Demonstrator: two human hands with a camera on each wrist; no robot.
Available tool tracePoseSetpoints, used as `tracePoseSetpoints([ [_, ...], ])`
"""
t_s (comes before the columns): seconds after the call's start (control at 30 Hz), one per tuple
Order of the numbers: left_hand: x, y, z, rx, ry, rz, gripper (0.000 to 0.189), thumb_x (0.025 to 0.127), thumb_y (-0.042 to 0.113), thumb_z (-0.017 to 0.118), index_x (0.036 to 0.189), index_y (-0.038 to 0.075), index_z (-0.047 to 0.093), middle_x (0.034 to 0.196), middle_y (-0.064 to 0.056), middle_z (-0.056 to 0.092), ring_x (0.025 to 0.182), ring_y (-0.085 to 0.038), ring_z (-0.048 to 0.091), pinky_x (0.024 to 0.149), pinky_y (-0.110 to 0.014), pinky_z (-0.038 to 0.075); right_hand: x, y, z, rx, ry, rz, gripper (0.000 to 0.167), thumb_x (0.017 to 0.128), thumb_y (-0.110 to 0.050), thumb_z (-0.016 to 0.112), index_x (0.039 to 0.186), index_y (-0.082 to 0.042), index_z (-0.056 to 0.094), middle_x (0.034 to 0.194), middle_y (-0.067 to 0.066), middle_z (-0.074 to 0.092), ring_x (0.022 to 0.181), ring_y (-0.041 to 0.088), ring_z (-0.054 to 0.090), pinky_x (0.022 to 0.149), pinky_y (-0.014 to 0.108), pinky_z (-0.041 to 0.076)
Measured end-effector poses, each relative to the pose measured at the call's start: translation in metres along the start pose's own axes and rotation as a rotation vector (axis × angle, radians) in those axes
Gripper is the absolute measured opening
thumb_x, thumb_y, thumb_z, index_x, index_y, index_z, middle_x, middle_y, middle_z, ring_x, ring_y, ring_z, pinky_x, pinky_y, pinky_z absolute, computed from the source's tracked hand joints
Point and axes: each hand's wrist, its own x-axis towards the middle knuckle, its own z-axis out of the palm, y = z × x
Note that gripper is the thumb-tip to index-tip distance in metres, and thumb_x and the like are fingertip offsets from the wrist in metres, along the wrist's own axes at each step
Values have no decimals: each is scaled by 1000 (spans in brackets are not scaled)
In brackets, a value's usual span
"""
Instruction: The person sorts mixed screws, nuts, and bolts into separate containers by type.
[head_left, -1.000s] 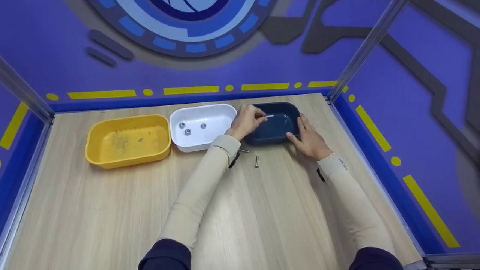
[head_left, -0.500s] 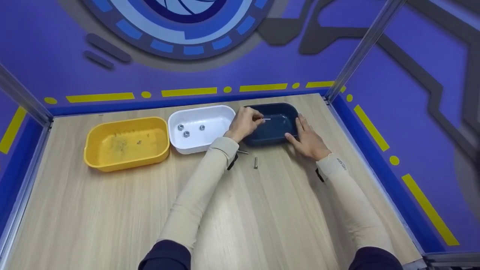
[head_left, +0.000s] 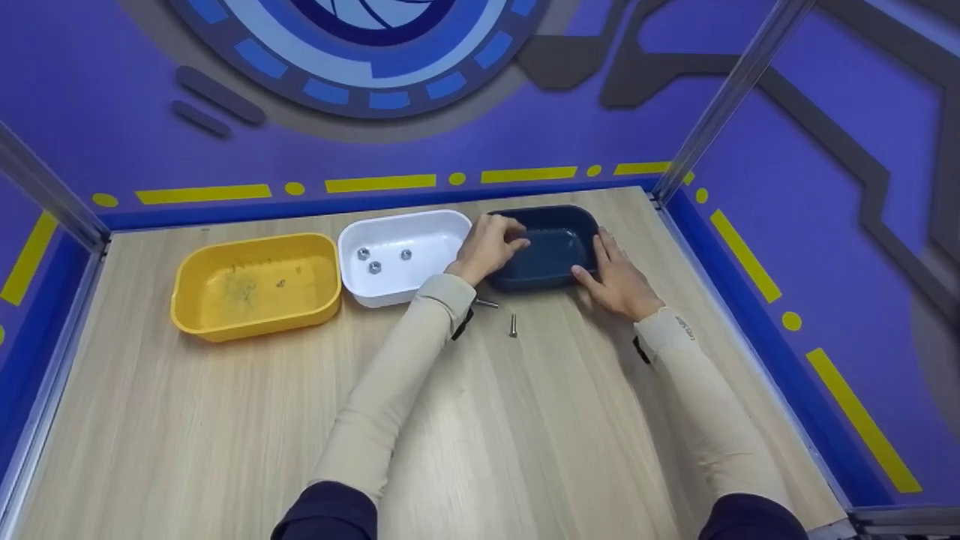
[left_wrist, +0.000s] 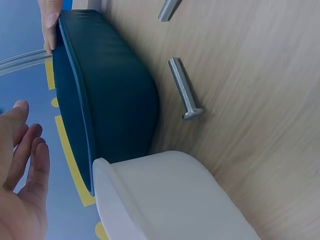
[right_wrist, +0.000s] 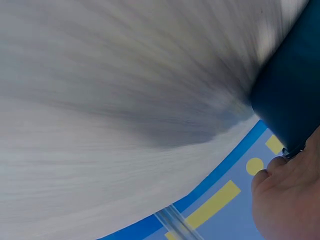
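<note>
My left hand (head_left: 486, 246) hangs over the left end of a dark blue bin (head_left: 544, 281), thumb and fingers apart. In the left wrist view, nothing shows between the fingers of this left hand (left_wrist: 25, 170). My right hand (head_left: 619, 285) rests against the right end of the bin, its fingers along the wall and its thumb at the front corner. On the table in front of the bin lie two metal bolts: one bolt (head_left: 514, 325) points toward the bin, and another bolt (head_left: 487, 304) lies partly behind my left wrist. The bin's left inside is hidden by my left hand.
A white bin (head_left: 382, 298) with three nuts (head_left: 375, 267) stands just left of the dark one. Farther left is a yellow bin (head_left: 259, 330) with small dark bits or marks inside. Purple panels (head_left: 450, 142) enclose the wooden table (head_left: 480, 450) at the back and sides.
The thin metal bolt that my left fingers pinched over the dark bin no longer shows, and those fingers have parted. My right hand stays in place.
</note>
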Motion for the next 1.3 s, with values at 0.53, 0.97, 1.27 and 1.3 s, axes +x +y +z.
tracePoseSetpoints([
  [0.53, -21, -7, -5, 22, -27, 63, 32, 105, 27, 72, 128, 6, 76, 125, -10, 77, 115, -23, 72, 101, -36, 60, -1, -2, -1, 1, 5, -2, 100, 107, -72, 35, 171, -1, 6, 181, 16, -3, 166, 42, 7, 134, 61, 15],
  [0.97, -48, -15, -4, -15, -22, 63, 28, 106, 25, 70, 126, 6, 76, 121, -10, 76, 106, -21, 71, 95, -36, 61, -1, 0, -1, -7, -2, -4, 100, 107, -71, 33, 170, 1, 5, 181, 18, -4, 166, 42, 6, 135, 60, 15],
  [1.27, -65, -22, 1, -26, 5, 115, 22, 106, 16, 68, 119, 0, 77, 109, -13, 77, 96, -24, 72, 87, -38, 62, -1, -2, -3, 9, -5, -14, 100, 108, -71, 35, 170, 1, 4, 180, 19, -4, 166, 44, 6, 134, 62, 15],
  [1.3, -66, -23, 2, -28, 11, 120, 21, 105, 15, 69, 118, 0, 77, 108, -13, 77, 95, -24, 72, 86, -38, 62, -1, -2, -3, 11, -4, -16, 99, 108, -70, 36, 170, 1, 5, 180, 19, -4, 166, 44, 6, 134, 62, 15],
])
